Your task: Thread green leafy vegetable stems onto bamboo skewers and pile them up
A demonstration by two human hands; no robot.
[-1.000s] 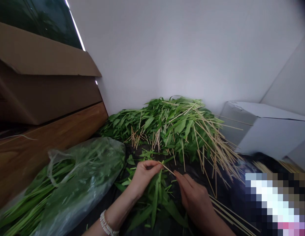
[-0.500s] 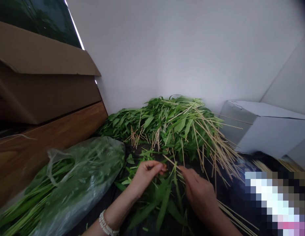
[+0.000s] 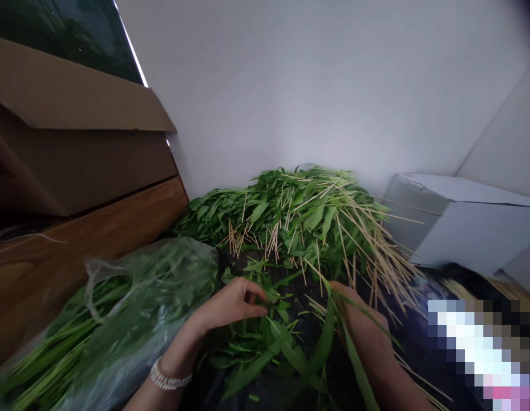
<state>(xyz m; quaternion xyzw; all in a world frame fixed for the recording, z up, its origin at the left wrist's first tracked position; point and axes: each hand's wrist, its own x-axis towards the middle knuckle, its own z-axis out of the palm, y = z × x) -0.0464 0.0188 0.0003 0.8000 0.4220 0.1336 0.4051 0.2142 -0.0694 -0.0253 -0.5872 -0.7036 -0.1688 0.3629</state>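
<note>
My right hand [image 3: 361, 322] is closed around a thin wooden skewer with leafy green stems [image 3: 328, 337]. The skewer's pale tip points up and to the left, while long leaves hang below. To the left, my left hand [image 3: 234, 303] has its fingers curled together over loose cut leaves [image 3: 265, 342] on the dark surface. What its fingertips hold, if anything, is too small to make out. Beyond both hands lies a large heap of leafy greens [image 3: 251, 205] threaded on skewers, with many bare skewer ends [image 3: 376, 245] sticking out to the right.
A clear plastic bag [image 3: 170, 308] full of long-stemmed greens lies at the left. Behind it, a cardboard box [image 3: 97, 165] stands on a wooden surface [image 3: 149, 211]. A white box [image 3: 470, 234] is at the right, and a pale wall [image 3: 282, 85] rises behind the heap.
My hands have moved apart: the left went left and slightly down, the right moved right with the skewered greens. The heap and bag stay in place.
</note>
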